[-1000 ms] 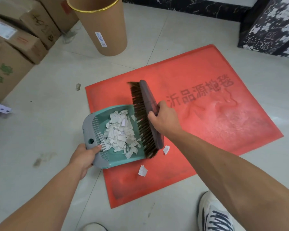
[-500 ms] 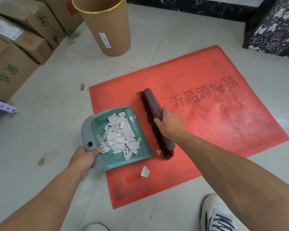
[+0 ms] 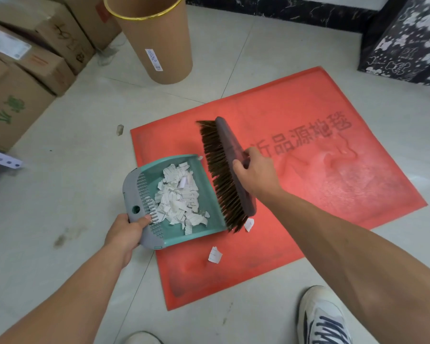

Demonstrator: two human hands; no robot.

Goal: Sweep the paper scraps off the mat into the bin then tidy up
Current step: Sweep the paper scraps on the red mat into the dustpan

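1. on my feed the left hand (image 3: pixel 124 234) grips the grey back edge of the teal dustpan (image 3: pixel 206 229). the thumb is pressed on top beside the comb teeth, and the fingers curl underneath, out of my sight.
2. the dustpan sits at the 9 o'clock edge of the red mat (image 3: pixel 320 170), with its open lip over the mat and its grey back over the floor tile (image 3: pixel 60 182). i cannot tell whether it rests flat or is held slightly up.
3. the paper scraps (image 3: pixel 176 197) lie heaped in the pan, mostly toward its middle and back.
4. the right hand (image 3: pixel 256 175) is wrapped round the back of the brush (image 3: pixel 233 165). its fingers curl over the far side and the thumb clamps the near side.
5. the brush is tilted, with its bristles facing 9 o'clock toward the pan. its length runs from 12 to 6 along the pan's lip.
6. one loose scrap (image 3: pixel 249 224) lies on the mat just beside the near end of the bristles. a second scrap (image 3: pixel 215 254) lies alone on the mat at 6 o'clock from the pan's lip.
7. the bin (image 3: pixel 157 38), a cardboard drum with a gold rim, stands upright and open on the tile. it is at 11 o'clock from the mat, well apart from the dustpan.
8. around the edges i see cardboard boxes (image 3: pixel 23 70) at 10 o'clock, a black patterned box (image 3: pixel 407 38) at 2 o'clock and a white shoe (image 3: pixel 323 319) at 5 o'clock. a small bit (image 3: pixel 120 129) lies on the tile near the mat's far left corner.
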